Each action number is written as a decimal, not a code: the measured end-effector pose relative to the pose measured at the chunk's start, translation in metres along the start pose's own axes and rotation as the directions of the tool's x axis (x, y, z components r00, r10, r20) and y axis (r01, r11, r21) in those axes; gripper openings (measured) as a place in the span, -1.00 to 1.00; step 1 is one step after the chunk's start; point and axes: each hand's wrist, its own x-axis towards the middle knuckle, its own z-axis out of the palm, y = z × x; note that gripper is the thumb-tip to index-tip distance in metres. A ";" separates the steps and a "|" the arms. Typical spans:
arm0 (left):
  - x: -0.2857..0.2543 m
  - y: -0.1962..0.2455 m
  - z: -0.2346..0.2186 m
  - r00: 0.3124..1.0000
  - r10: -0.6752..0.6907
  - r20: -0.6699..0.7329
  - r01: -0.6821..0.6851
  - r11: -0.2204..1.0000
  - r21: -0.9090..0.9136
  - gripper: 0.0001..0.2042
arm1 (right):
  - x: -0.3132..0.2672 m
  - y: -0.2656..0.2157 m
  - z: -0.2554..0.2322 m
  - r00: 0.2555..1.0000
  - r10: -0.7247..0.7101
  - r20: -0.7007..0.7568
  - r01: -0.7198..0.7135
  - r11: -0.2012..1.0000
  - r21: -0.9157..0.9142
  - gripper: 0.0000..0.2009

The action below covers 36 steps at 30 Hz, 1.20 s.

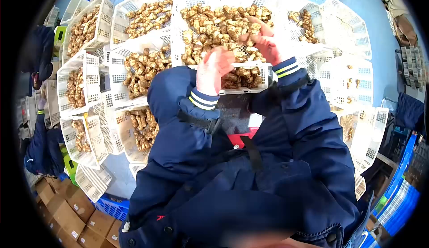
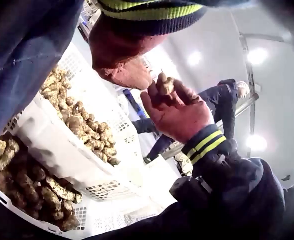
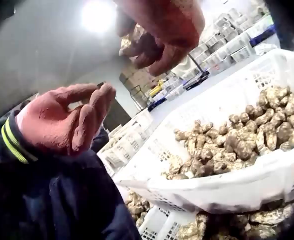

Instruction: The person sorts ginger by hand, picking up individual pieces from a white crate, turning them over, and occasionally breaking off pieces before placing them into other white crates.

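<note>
Thick, pale mushrooms (image 1: 214, 22) with brown skins fill a white perforated crate (image 1: 178, 29) before me. Over its near right part my right hand (image 1: 267, 45) holds one mushroom (image 2: 165, 86) in its bent fingers. The mushroom's pale, brown-flecked end (image 3: 132, 40) shows past the fingers in the right wrist view. My left hand (image 1: 214, 67) is raised over the crate's near edge, fingers curled toward the thumb (image 3: 79, 92). No mushroom shows in it. In the left wrist view its fingertips are hidden behind the back of the hand.
Below the near rim lies another crate of darker mushrooms (image 1: 243, 76). More mushroom crates (image 1: 127, 76) line my left; on the right, one crate (image 1: 348, 85) holds only several pieces. Other people work at the far left (image 1: 42, 145). Cardboard boxes (image 1: 67, 210) stand at the lower left.
</note>
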 end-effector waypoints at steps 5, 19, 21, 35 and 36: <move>-0.002 0.008 -0.002 0.990 0.140 0.007 -0.138 0.984 -0.115 -0.64 | -0.006 0.005 -0.028 0.949 0.191 -0.250 -0.186 0.982 0.043 -0.46; -0.001 0.013 -0.006 0.982 0.186 0.010 -0.184 0.978 -0.100 -0.63 | -0.069 -0.119 -0.120 0.971 -0.075 -0.226 -0.041 0.883 -0.467 -0.48; -0.001 0.012 -0.007 0.975 0.208 0.075 -0.207 0.978 -0.021 -0.62 | -0.129 -0.127 -0.165 0.926 -0.003 -0.378 -0.181 0.874 -0.451 -0.47; -0.001 0.012 -0.002 0.984 0.158 -0.077 -0.169 0.970 -0.175 -0.67 | -0.127 -0.128 -0.172 0.818 0.025 -0.575 -0.394 0.754 -0.526 -0.63; -0.001 0.013 0.000 0.982 0.167 -0.091 -0.182 0.964 -0.195 -0.68 | -0.085 -0.117 -0.151 0.909 -0.049 -0.415 -0.258 0.715 -0.650 -0.61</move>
